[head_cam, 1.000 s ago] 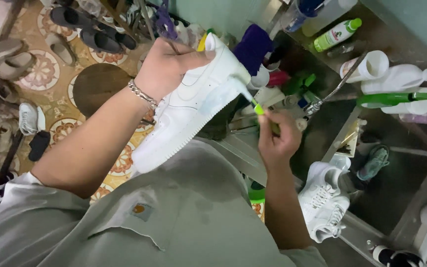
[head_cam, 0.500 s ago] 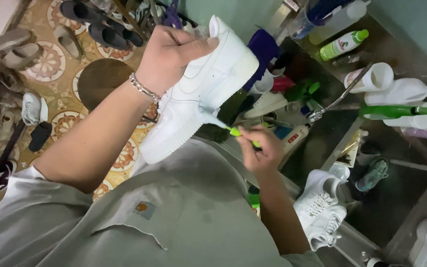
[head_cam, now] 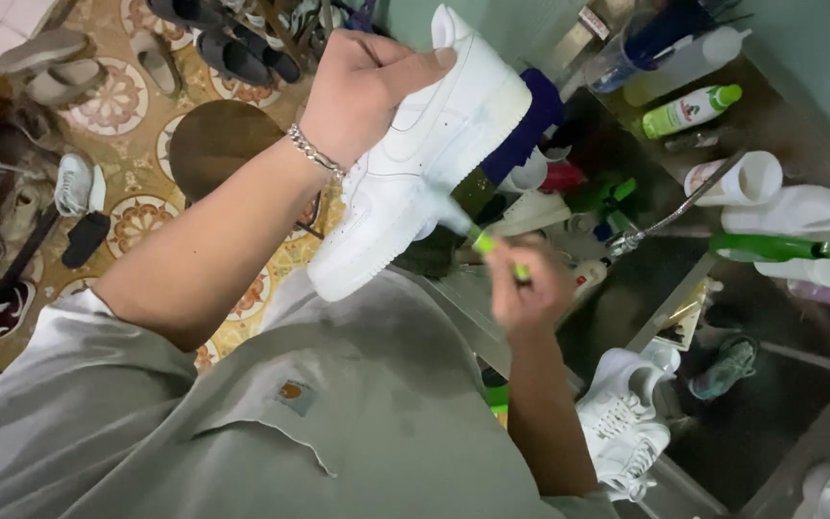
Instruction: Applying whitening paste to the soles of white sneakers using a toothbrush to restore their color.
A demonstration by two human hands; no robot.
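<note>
My left hand (head_cam: 365, 88), with a silver bracelet on the wrist, grips a white sneaker (head_cam: 422, 159) and holds it up in front of my chest, sole turned to the right. My right hand (head_cam: 527, 298) is closed around a small brush with a green handle (head_cam: 495, 256). The brush tip touches the sneaker's sole edge at mid-length. Motion blurs the right hand and the brush head.
A second white sneaker (head_cam: 622, 423) lies low right beside a dark wet basin (head_cam: 646, 279). Bottles (head_cam: 689, 111) and white jugs (head_cam: 799, 207) stand at the right. Sandals and shoes (head_cam: 232, 48) lie on the patterned tile floor (head_cam: 136, 207) at left.
My left hand has raised the sneaker and shifted it a little to the right. My right hand has slid the brush back and forth along the sole edge.
</note>
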